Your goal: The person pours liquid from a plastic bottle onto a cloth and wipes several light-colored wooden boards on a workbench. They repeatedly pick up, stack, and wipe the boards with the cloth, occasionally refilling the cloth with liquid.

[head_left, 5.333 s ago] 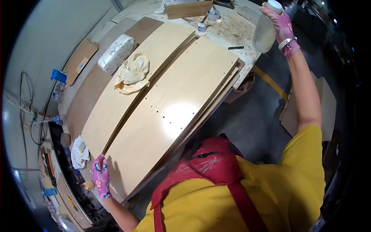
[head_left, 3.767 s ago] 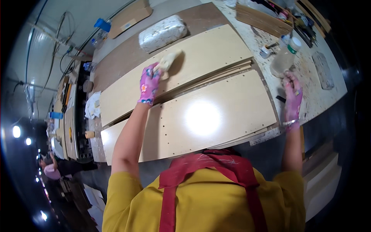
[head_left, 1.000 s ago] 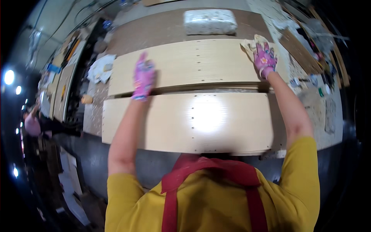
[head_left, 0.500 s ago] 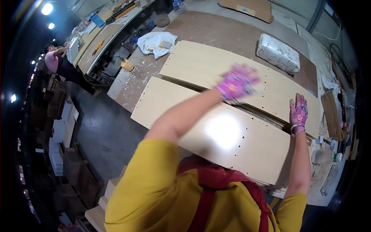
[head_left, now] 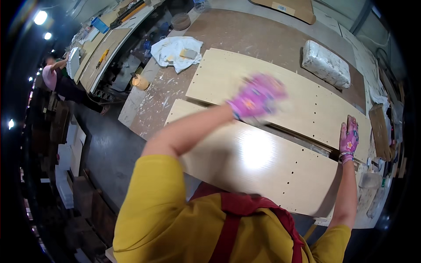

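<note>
Two long pale wood-look panels with rows of small drilled holes lie side by side on the worktable, a narrow gap between them. Above the middle of the far panel [head_left: 223, 74] is my left hand [head_left: 258, 97], in a pink-purple flowered glove. Motion smears its fingers, and I cannot make out whether anything is under the palm. At the right end of that same panel rests my right hand [head_left: 349, 138], gloved alike, with bare fingertips stretched out and nothing held. My left forearm crosses the near panel [head_left: 219, 151], which carries a bright glare spot.
Behind the panels sits a plastic-wrapped block [head_left: 326, 65]. A white cloth [head_left: 169, 50] with a small pale block, and an orange-tan cup [head_left: 140, 82], are at the left. Cardboard [head_left: 379, 131] stands by the right edge. Another person [head_left: 66, 83] works at a far-left bench.
My left hand has moved a little left and nearer to me over the far panel. My right hand stays on the panel's end. The whole view has shifted slightly.
</note>
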Available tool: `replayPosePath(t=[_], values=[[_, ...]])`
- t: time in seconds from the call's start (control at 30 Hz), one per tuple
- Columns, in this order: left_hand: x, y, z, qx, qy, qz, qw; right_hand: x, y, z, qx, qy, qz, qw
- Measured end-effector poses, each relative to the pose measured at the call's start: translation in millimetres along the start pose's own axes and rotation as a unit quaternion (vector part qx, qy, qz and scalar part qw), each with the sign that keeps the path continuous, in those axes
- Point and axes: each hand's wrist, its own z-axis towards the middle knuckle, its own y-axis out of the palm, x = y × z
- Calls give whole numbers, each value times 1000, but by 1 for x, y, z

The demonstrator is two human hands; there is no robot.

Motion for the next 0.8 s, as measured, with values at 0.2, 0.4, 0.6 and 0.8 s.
replayPosePath(t=[0.2,0.4,0.6,0.8], values=[[-197,-36,-96,6,-450,79,890,-21,-9,9,1,34,37,999],[-34,-32,-24,24,-61,-41,997,-1,2,0,12,48,18,999],[-125,22,-17,29,-149,146,978,-10,10,9,35,62,40,997],[-40,3,53,107,-190,-212,953,-10,-5,13,24,134,306,942]])
